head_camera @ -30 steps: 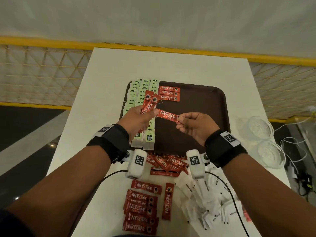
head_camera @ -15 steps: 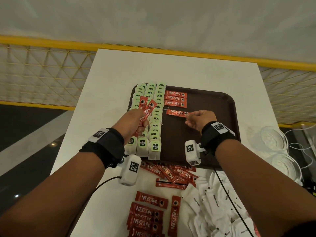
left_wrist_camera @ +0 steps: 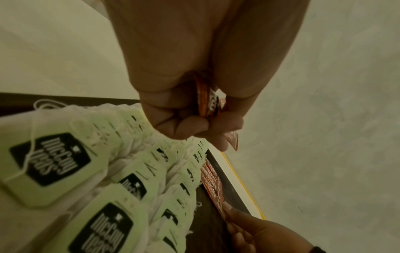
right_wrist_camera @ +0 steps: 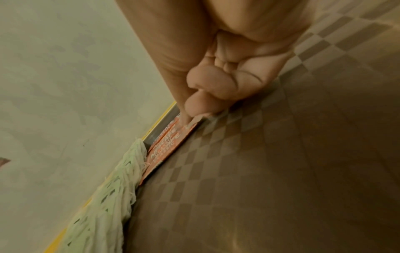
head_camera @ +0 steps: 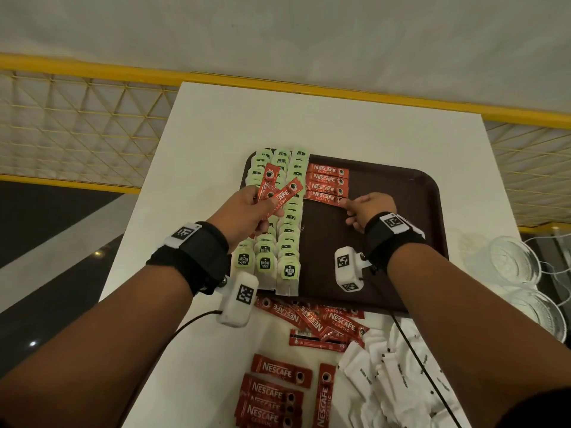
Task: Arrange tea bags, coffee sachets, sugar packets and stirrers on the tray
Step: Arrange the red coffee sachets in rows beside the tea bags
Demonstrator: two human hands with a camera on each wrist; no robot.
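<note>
Head view: tray (head_camera: 429,211) holds tea bags (head_camera: 289,230), four coffee sachets (head_camera: 327,185); left hand (head_camera: 247,214) grips sachets, right hand (head_camera: 369,208) fingertip presses one.

A white desk (head_camera: 216,125) fills the middle of the frame. On it lie a brown tray (head_camera: 429,211) at centre, loose red coffee sachets (head_camera: 279,373) at the bottom, white sugar packets (head_camera: 364,378) lower right, and glass bowls (head_camera: 509,261) at the right edge.

Red coffee sachets (head_camera: 327,183), pale green tea bags (head_camera: 289,230), dark brown checkered tray (head_camera: 386,193).
</note>
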